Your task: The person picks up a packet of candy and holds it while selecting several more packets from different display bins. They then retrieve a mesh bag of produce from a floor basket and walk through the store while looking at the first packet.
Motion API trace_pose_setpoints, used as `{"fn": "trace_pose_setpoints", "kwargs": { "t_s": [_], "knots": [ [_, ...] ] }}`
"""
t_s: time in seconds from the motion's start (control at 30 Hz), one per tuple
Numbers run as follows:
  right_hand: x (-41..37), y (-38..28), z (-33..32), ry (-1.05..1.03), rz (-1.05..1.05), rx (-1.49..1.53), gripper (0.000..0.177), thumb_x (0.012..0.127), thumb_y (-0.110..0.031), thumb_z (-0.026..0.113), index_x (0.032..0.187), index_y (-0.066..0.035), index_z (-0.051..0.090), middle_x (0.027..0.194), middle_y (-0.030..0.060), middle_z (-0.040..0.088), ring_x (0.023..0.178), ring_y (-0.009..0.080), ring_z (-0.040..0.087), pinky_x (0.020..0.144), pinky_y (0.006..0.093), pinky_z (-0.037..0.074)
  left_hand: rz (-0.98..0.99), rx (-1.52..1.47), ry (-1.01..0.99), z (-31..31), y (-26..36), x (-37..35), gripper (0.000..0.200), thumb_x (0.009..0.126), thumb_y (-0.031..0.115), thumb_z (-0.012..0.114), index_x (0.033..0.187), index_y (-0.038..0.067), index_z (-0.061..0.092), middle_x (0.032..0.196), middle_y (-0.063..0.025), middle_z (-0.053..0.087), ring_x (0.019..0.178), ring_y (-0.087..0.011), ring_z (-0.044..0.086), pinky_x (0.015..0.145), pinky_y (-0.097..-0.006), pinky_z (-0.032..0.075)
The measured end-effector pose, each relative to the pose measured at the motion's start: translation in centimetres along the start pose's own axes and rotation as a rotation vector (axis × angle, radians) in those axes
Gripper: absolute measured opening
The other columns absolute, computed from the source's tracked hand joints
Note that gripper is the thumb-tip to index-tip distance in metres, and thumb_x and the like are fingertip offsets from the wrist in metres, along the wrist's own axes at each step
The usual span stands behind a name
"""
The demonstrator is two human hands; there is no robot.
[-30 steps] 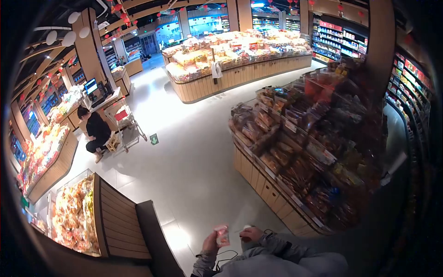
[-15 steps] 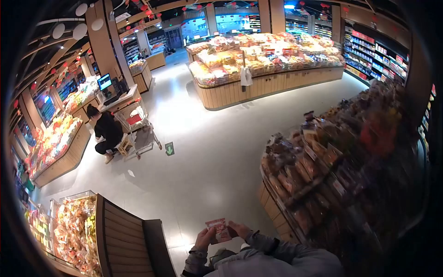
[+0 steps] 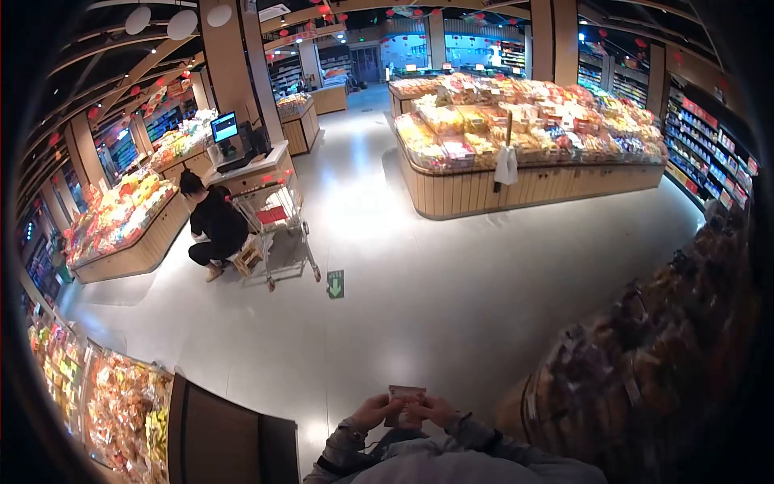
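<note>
A small red-and-white packet (image 3: 406, 394) is held low in front of my body, near the bottom of the view. My left hand (image 3: 372, 412) grips its left side with bent fingers. On the other side, my right hand (image 3: 439, 412) pinches the right edge, so both hands share the packet. Its lower part is partly covered by my fingers, and the print is too small to read. Grey sleeves cover both forearms.
Packaged goods fill a dark stand (image 3: 613, 379) at right and a bin (image 3: 121, 403) at lower left. A person (image 3: 218, 226) sits on a low stool (image 3: 247, 256) beside a shopping cart (image 3: 274, 214). Farther off are a large display island (image 3: 532, 187) and a computer monitor (image 3: 224, 127).
My view has turned left, so the cart, person and island appear farther right. My hands have come closer together around the packet, which both still hold.
</note>
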State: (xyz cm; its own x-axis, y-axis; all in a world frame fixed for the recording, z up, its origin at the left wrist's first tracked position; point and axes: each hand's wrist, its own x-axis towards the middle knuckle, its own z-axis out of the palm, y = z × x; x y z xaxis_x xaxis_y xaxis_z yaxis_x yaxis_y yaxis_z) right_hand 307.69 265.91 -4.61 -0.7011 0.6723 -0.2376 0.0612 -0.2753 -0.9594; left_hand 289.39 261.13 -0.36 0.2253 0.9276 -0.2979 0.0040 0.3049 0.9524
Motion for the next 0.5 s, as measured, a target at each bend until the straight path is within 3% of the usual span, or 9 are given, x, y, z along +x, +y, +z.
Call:
{"fn": "trace_pose_setpoints", "kwargs": {
  "t_s": [0.07, 0.13, 0.2, 0.27, 0.3, 0.37, 0.5],
  "knots": [
    [4.2, -2.5, -2.5, 0.006, -0.06, -0.237, 0.032, 0.076, -0.029, 0.052, 0.097, -0.003, 0.053, 0.085, 0.0032, 0.056, 0.077, 0.0084, 0.05, 0.066, 0.0233, 0.042, -0.008, 0.058, -0.041, -2.4, 3.1, 4.3, 0.035, 0.081, 0.025, 0.046, 0.104, -0.001, 0.046, 0.095, -0.0062, 0.053, 0.087, -0.0107, 0.047, 0.077, -0.0246, 0.038],
    [7.7, -3.7, -4.1, 0.021, -0.022, -0.168, 0.029, 0.077, -0.025, 0.052, 0.096, -0.002, 0.052, 0.088, 0.0021, 0.055, 0.079, 0.0089, 0.051, 0.067, 0.0235, 0.043, -0.062, 0.117, -0.106, -4.8, 4.5, 8.4, 0.035, 0.081, 0.025, 0.046, 0.105, -0.001, 0.045, 0.095, -0.0069, 0.052, 0.089, -0.0106, 0.047, 0.079, -0.0249, 0.037],
    [11.1, -4.5, -6.1, 0.095, -0.023, 0.144, 0.032, 0.076, -0.026, 0.053, 0.095, 0.0, 0.054, 0.092, 0.0052, 0.055, 0.082, 0.0117, 0.051, 0.072, 0.0243, 0.04, 0.0, 0.074, -0.084, -7.3, 4.0, 12.9, 0.034, 0.08, 0.026, 0.049, 0.1, -0.001, 0.048, 0.092, -0.0066, 0.054, 0.085, -0.0101, 0.048, 0.076, -0.0241, 0.038],
    [14.8, -5.5, -9.0, 0.068, 0.009, 0.191, 0.032, 0.076, -0.025, 0.052, 0.097, -0.001, 0.054, 0.094, 0.0053, 0.054, 0.084, 0.0115, 0.05, 0.074, 0.0242, 0.04, -0.059, 0.193, -0.14, -9.5, 5.1, 17.4, 0.032, 0.078, 0.027, 0.052, 0.093, -0.001, 0.05, 0.086, -0.0051, 0.055, 0.079, -0.0098, 0.049, 0.072, -0.0234, 0.039],
    [16.9, -5.8, -10.6, 0.048, 0.038, 0.233, 0.032, 0.077, -0.023, 0.052, 0.099, -0.001, 0.053, 0.096, 0.0054, 0.054, 0.085, 0.0112, 0.05, 0.075, 0.0242, 0.039, 0.03, 0.195, -0.141, -10.2, 6.5, 19.0, 0.029, 0.076, 0.027, 0.054, 0.086, -0.001, 0.052, 0.08, -0.0044, 0.055, 0.074, -0.0096, 0.049, 0.068, -0.0224, 0.04],
    [21.5, -5.8, -13.9, 0.032, 0.01, 0.188, 0.032, 0.077, -0.023, 0.052, 0.099, -0.001, 0.053, 0.096, 0.0054, 0.054, 0.085, 0.0108, 0.05, 0.075, 0.0239, 0.039, 0.012, 0.246, -0.145, -12.8, 7.2, 23.6, 0.031, 0.076, 0.028, 0.054, 0.085, -0.001, 0.052, 0.078, -0.005, 0.055, 0.073, -0.01, 0.05, 0.067, -0.0228, 0.04],
    [29.9, -11.7, -19.7, 0.014, -0.04, 0.124, 0.03, 0.078, -0.019, 0.05, 0.103, -0.001, 0.048, 0.096, 0.0039, 0.053, 0.086, 0.0106, 0.049, 0.074, 0.0236, 0.04, -0.073, 0.419, -0.128, -17.7, 8.6, 33.6, 0.036, 0.074, 0.034, 0.055, 0.084, 0.0, 0.054, 0.075, -0.0069, 0.056, 0.071, -0.0116, 0.05, 0.066, -0.0248, 0.04]
  ]
}}
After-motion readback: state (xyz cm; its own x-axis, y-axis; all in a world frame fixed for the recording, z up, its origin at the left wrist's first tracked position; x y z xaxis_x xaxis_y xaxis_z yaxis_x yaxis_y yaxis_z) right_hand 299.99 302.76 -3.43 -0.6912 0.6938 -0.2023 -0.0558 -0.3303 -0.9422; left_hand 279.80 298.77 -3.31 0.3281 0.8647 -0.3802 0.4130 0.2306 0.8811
